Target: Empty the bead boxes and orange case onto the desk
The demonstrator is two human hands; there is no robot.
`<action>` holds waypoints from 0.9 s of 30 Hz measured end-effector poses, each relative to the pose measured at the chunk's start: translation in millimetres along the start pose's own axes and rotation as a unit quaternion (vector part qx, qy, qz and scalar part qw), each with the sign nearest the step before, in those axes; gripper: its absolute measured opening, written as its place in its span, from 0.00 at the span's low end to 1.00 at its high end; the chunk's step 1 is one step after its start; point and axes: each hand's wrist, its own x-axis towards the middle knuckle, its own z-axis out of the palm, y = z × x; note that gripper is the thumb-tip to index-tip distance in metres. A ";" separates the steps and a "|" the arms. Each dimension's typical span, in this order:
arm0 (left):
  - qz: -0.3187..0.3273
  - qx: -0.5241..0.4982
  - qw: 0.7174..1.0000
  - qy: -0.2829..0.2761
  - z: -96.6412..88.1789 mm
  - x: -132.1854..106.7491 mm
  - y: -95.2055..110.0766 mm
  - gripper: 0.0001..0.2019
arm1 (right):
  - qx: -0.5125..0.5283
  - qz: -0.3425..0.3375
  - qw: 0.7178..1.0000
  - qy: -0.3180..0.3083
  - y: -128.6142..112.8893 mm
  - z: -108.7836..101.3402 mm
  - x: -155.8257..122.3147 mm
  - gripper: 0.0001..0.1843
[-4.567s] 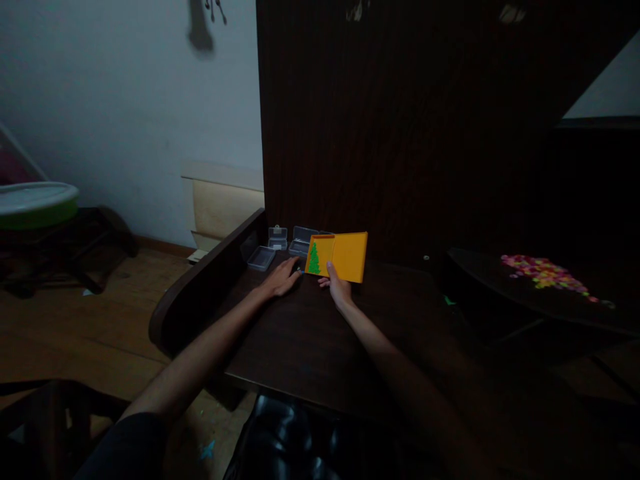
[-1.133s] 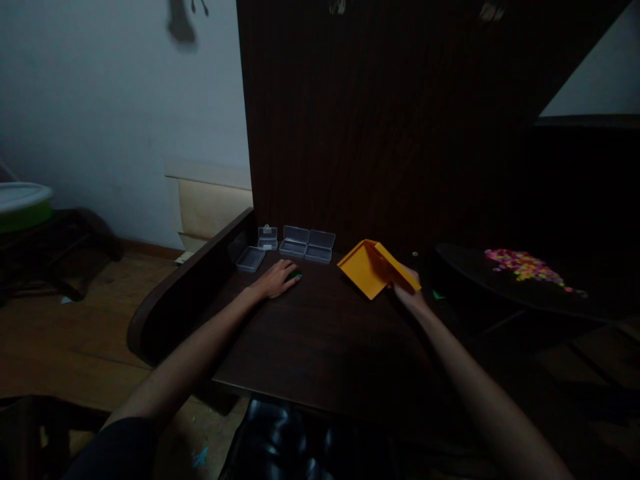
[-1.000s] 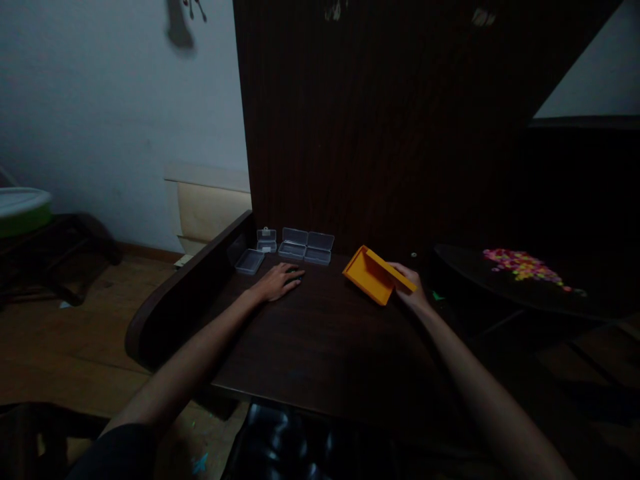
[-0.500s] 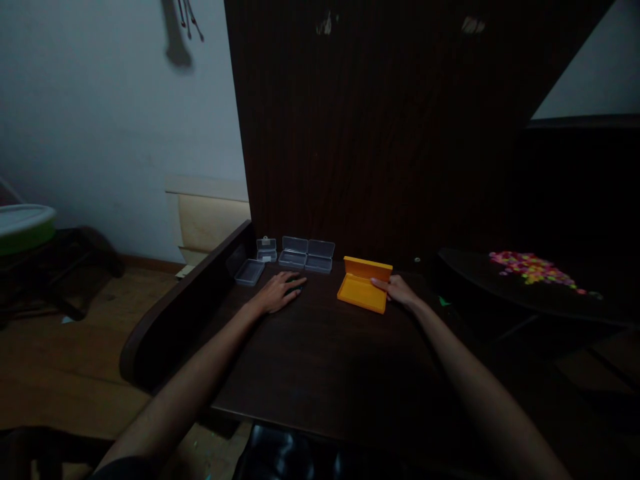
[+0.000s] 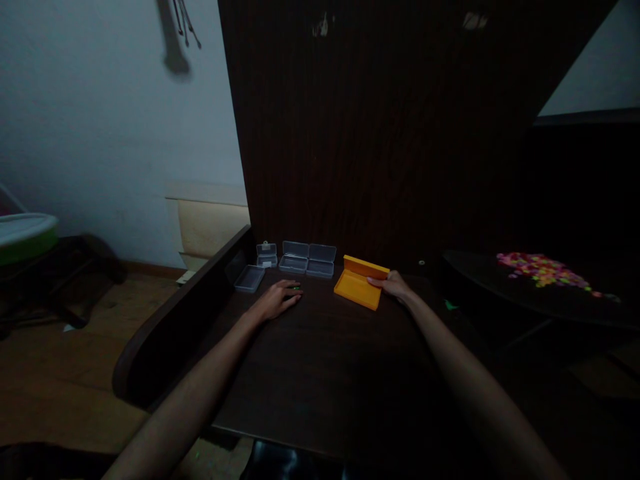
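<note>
My right hand (image 5: 397, 287) grips the right side of a yellow hinged box (image 5: 357, 289), its thumb laid over the inner edge. The lid of this box stands up at the back, and no contents show inside. My left hand (image 5: 276, 300) lies on the dark wooden table (image 5: 310, 360) with its fingers stretched out. A tiny green piece (image 5: 296, 287) shows between those fingers, too small to name. Behind the left hand are a clear plastic box (image 5: 249, 279), a small clear box (image 5: 267, 256) and a pair of clear boxes (image 5: 307, 265), all with lids raised.
A raised wooden side panel (image 5: 185, 313) borders the table on the left, and a tall dark board (image 5: 380, 133) rises at the back. To the right, a pile of small colourful pieces (image 5: 543, 270) lies on a dark surface. A green scrap (image 5: 451, 305) is nearby.
The yellow box, with my right hand on it, has shifted slightly left. My left hand has stayed nearly in place. The view has tilted a little.
</note>
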 end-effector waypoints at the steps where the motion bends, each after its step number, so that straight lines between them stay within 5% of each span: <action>1: 0.002 -0.001 1.000 0.002 0.2 -0.1 -0.4 0.17 | 0.003 0.002 1.000 -0.002 -0.7 0.6 -0.1 0.18; 12: -0.042 -0.036 0.998 0.004 -3.8 -0.2 6.4 0.23 | 0.032 0.043 0.999 -0.002 -9.8 2.8 0.6 0.14; 27: -0.056 -0.053 0.997 0.010 -4.3 -1.0 6.4 0.24 | 0.071 -0.001 0.996 0.054 -4.8 16.8 13.2 0.14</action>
